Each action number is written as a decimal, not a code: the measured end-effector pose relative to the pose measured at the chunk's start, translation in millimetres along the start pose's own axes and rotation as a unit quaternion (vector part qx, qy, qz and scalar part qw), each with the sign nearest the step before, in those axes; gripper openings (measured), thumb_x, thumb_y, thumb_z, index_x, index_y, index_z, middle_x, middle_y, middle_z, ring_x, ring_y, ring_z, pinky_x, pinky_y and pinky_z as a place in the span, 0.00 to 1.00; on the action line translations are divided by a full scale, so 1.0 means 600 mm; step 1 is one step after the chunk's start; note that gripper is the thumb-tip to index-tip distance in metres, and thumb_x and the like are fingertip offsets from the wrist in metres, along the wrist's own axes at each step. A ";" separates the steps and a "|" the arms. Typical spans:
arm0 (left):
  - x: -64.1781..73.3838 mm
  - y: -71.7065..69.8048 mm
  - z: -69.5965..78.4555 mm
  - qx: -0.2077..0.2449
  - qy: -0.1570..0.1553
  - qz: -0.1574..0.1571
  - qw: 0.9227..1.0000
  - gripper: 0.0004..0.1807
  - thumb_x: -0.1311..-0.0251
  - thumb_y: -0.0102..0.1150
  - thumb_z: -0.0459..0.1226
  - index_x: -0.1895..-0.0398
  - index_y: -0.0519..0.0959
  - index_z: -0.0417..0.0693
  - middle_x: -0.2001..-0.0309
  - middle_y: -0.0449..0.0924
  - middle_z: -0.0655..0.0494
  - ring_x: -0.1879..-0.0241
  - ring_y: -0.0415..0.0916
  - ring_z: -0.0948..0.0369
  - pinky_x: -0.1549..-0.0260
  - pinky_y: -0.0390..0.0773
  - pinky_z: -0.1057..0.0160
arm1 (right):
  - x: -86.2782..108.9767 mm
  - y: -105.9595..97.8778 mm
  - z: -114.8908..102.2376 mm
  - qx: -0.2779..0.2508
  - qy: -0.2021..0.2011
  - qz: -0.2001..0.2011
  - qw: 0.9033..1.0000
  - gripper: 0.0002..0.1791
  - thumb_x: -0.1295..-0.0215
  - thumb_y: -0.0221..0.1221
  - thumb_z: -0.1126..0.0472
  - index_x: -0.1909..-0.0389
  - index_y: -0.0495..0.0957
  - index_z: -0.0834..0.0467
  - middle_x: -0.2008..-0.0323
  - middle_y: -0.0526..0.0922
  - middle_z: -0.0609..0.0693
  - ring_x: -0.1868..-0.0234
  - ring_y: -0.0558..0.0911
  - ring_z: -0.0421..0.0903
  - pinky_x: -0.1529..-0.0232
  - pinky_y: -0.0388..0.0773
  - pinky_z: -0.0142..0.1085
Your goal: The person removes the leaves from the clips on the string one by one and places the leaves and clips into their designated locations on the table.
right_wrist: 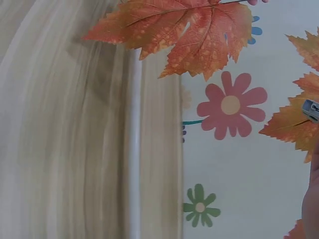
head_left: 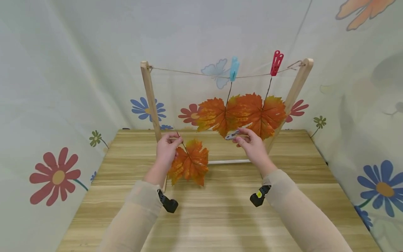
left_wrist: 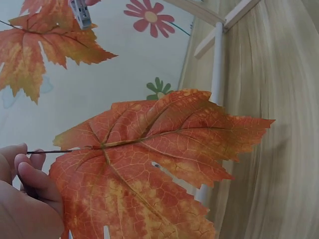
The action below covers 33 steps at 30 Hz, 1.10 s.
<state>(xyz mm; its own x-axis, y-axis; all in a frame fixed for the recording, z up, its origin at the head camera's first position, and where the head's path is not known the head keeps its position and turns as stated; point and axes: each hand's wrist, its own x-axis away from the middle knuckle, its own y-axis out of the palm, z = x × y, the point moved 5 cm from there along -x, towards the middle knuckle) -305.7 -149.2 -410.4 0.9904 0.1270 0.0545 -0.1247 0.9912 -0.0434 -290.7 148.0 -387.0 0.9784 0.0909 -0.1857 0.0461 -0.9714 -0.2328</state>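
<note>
Flower-printed backdrop behind a wood-grain desk, with two hands raised before a string tied between wooden posts.
Pinching its thin stem, the left hand holds an orange maple leaf above the desk, near the left post; the right hand grips a grey clothespin between thumb and fingers, in front of two hanging leaves, whose stems hang from a blue peg and a red peg on the string.

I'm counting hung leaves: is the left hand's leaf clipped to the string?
No, the left hand holds that leaf by its stem below the string.
</note>
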 end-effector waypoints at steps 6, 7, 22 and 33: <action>0.006 0.003 -0.026 0.006 -0.020 0.001 1.000 0.11 0.37 0.58 0.40 0.56 0.72 0.48 0.63 0.74 0.51 0.90 0.60 0.64 0.90 0.65 0.69 | 0.011 0.000 0.028 -0.025 0.009 0.012 1.000 0.22 0.32 0.53 0.62 0.39 0.66 0.63 0.50 0.77 0.61 0.56 0.80 0.45 0.54 0.77 0.40; 0.007 0.005 -0.032 0.010 -0.025 -0.002 1.000 0.10 0.37 0.58 0.40 0.56 0.72 0.48 0.62 0.75 0.51 0.90 0.60 0.64 0.90 0.65 0.69 | 0.014 -0.001 0.033 -0.029 0.014 0.015 0.999 0.22 0.32 0.53 0.63 0.39 0.66 0.63 0.50 0.76 0.62 0.57 0.80 0.43 0.54 0.77 0.39; 0.009 -0.004 -0.108 0.046 -0.059 0.005 0.997 0.10 0.37 0.57 0.37 0.57 0.71 0.43 0.62 0.79 0.49 0.91 0.60 0.66 0.91 0.64 0.71 | 0.048 -0.006 0.122 -0.062 0.061 0.019 0.996 0.23 0.31 0.52 0.67 0.37 0.63 0.65 0.46 0.70 0.61 0.49 0.77 0.58 0.53 0.77 0.37; 0.026 -0.005 -0.136 0.061 -0.084 0.014 0.994 0.11 0.37 0.56 0.33 0.55 0.69 0.41 0.68 0.80 0.51 0.91 0.61 0.65 0.91 0.64 0.70 | 0.079 -0.013 0.191 -0.090 0.115 0.042 0.988 0.24 0.31 0.51 0.69 0.36 0.61 0.68 0.45 0.70 0.65 0.55 0.81 0.45 0.50 0.76 0.40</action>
<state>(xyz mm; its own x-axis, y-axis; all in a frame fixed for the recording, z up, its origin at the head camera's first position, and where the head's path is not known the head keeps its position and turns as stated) -285.1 -153.4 -490.7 0.9635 0.1491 0.2223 -0.1691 0.9828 0.0739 -268.1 184.9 -503.4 0.9993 -0.0246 0.0286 -0.0232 -0.9986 -0.0480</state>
